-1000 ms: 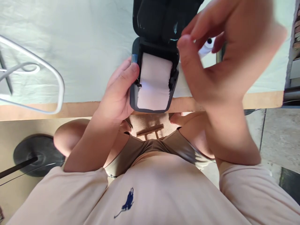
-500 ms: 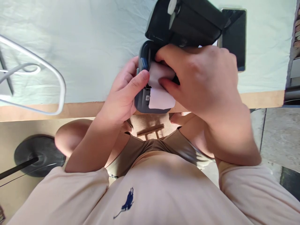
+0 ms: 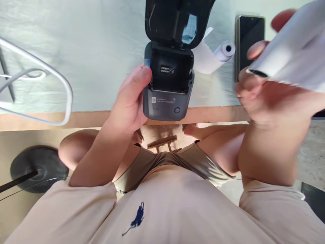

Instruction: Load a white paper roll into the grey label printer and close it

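A dark grey portable label printer (image 3: 165,112) rests at the table's front edge, its black lid (image 3: 165,23) swung up. Inside the open compartment no paper is seen, only a small printed notice on the inner wall. My left hand (image 3: 130,95) is closed around the printer's left side, thumb on the rim. At the upper right, my right hand (image 3: 269,98) grips a white paper roll (image 3: 291,47), blurred by motion and partly cut off by the frame. A thinner roll of white paper (image 3: 223,51) with a loose strip lies behind the printer's right side.
A dark-screened phone (image 3: 251,40) lies near my right hand. To the left, a thick white cable-like loop (image 3: 69,91) reaches over the table edge. The table (image 3: 101,40) has a pale cover. A round black base (image 3: 38,169) stands on the floor at left.
My right hand has lifted the paper roll out of the printer and carried it to the upper right. The compartment and the thinner roll behind are now exposed. My left hand stays on the printer.
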{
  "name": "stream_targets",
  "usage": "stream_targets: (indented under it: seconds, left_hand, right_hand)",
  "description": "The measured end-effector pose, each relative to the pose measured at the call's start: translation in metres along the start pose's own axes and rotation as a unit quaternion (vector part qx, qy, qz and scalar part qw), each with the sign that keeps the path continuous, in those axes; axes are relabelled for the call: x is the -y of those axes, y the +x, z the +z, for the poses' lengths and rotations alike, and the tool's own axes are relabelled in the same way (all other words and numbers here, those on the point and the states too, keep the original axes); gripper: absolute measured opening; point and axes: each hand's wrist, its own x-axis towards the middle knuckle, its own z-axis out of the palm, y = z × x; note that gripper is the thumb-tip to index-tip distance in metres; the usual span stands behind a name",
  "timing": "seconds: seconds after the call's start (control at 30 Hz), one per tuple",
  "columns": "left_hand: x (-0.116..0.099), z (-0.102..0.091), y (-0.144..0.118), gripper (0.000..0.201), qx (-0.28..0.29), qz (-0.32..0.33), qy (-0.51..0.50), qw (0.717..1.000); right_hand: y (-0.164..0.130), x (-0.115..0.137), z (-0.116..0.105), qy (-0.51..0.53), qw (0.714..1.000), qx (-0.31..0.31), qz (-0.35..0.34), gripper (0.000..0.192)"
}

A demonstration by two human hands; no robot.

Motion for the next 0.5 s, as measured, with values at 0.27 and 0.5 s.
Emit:
stream_targets:
  seconds: [0.27,0.5]
  left_hand:
    - [-0.009,0.007,-0.002,0.031,0.020,-0.008,-0.004,1.000]
    - [-0.009,0.010,-0.002,0.039,0.001,-0.011,-0.003,1.000]
  right_hand:
    - [-0.018,-0.045,0.032,-0.096,0.988,-0.030,-0.120,0.034]
    - [-0.016,-0.038,0.025,-0.200,0.973,-0.016,-0.117,0.044]
